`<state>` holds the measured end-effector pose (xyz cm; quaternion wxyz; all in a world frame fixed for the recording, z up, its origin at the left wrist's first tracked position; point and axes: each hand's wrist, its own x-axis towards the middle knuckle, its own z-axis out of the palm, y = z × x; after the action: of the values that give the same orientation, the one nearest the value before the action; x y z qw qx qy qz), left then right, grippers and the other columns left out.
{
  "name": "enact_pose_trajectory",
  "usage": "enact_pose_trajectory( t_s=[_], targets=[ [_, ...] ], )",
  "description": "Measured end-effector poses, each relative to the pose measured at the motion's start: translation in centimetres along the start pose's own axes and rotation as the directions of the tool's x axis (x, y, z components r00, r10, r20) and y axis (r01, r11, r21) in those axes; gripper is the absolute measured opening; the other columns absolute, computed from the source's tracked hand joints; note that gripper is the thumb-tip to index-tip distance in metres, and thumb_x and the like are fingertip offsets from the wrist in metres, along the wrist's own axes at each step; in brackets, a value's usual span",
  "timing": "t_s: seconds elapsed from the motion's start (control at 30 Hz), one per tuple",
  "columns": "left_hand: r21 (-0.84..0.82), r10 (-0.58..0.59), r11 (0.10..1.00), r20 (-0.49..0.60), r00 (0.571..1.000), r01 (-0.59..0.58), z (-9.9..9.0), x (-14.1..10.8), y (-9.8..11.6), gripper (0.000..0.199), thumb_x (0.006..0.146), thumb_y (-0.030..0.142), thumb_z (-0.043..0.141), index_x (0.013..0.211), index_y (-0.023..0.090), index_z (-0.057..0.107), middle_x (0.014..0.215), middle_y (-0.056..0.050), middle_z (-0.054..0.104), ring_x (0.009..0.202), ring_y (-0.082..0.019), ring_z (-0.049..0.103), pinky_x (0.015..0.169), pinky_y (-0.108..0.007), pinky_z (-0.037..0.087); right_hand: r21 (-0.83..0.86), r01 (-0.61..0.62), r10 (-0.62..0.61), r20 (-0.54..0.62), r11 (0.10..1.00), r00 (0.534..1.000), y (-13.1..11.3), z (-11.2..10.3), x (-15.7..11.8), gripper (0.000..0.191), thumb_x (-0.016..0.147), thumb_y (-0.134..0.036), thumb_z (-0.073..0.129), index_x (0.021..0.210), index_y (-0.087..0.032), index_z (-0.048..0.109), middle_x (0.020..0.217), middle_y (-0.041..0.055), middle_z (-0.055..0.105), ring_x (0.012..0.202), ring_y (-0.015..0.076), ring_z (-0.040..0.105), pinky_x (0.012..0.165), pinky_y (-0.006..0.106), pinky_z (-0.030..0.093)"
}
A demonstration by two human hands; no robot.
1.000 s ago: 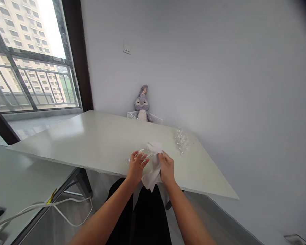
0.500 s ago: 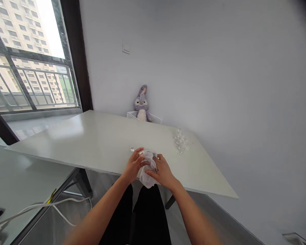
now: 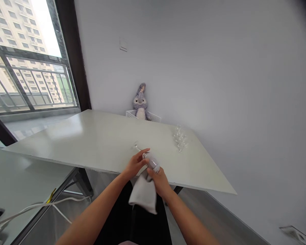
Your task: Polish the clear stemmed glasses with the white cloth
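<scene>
My left hand (image 3: 137, 165) is closed around a clear stemmed glass (image 3: 152, 161), tilted over the near part of the white table. Its foot and stem point away to the upper left, and its bowl lies toward my right hand (image 3: 159, 178). Gripped in that right hand is a white cloth (image 3: 144, 194), pressed about the mouth end of the bowl. The cloth's loose part hangs down past the table's front edge, above my legs. My right fingers are partly hidden by the cloth and glass.
Several clear glasses (image 3: 180, 139) stand in a cluster on the right of the white table (image 3: 104, 136). A plush toy (image 3: 140, 103) sits in a white basket (image 3: 155, 117) by the wall. Left is a lower grey surface (image 3: 20, 180) with white cables (image 3: 38, 205).
The cloth, bunched over the glass before, now hangs lower and spreads out below my right hand. More of the glass's bowl shows, and my right hand has moved slightly down.
</scene>
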<state>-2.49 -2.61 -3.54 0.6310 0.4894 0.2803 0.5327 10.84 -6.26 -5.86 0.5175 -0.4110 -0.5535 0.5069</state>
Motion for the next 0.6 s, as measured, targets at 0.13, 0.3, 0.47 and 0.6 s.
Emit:
enact_pose_trajectory(
  t_s=[0.13,0.3,0.47,0.6],
  targets=[
    [0.112,-0.133,0.985,-0.007,0.991,0.133,-0.7,-0.1,0.8,0.028,0.071,0.022,0.061,0.099,0.018,0.065,0.048,0.004,0.053,0.044,-0.011,0.049,0.05,-0.019,0.039,-0.471,0.178,-0.166,0.068,0.864,0.984,0.9,-0.7,-0.2,0.014,0.067,-0.032,0.063,0.072,-0.019,0.064,0.078,0.0099,0.066,0.074,0.0248,0.059,0.072,0.037,0.043],
    [-0.091,-0.197,0.974,0.104,0.975,0.207,-0.5,-1.4,2.6,0.044,0.064,0.009,0.065,0.106,0.021,0.06,0.081,-0.003,0.065,0.079,-0.017,0.06,0.07,-0.022,0.045,0.029,-0.037,0.037,-0.007,0.999,0.999,-1.2,-1.1,-0.3,0.029,0.073,-0.044,0.056,0.084,-0.018,0.063,0.063,0.0021,0.063,0.058,0.0183,0.058,0.055,0.029,0.045],
    [-0.078,-0.082,0.992,0.163,0.983,0.096,0.7,-1.9,2.5,0.052,0.06,0.012,0.07,0.111,0.019,0.058,0.1,-0.008,0.061,0.091,-0.021,0.057,0.08,-0.028,0.044,0.283,-0.2,0.203,0.019,0.938,0.979,-1.9,-0.2,-1.2,0.035,0.073,-0.05,0.055,0.089,-0.02,0.061,0.055,-0.0022,0.057,0.043,0.0125,0.049,0.044,0.025,0.04],
    [0.08,-0.098,0.993,0.089,0.991,0.091,0.3,-1.5,1.5,0.042,0.066,0.023,0.067,0.107,0.018,0.06,0.072,-0.002,0.062,0.069,-0.016,0.058,0.065,-0.023,0.045,-0.224,0.064,-0.075,-0.041,0.972,0.996,-0.2,-0.2,-1.4,0.025,0.069,-0.044,0.062,0.079,-0.021,0.064,0.072,0.0039,0.064,0.07,0.0214,0.058,0.069,0.033,0.044]
  ],
)
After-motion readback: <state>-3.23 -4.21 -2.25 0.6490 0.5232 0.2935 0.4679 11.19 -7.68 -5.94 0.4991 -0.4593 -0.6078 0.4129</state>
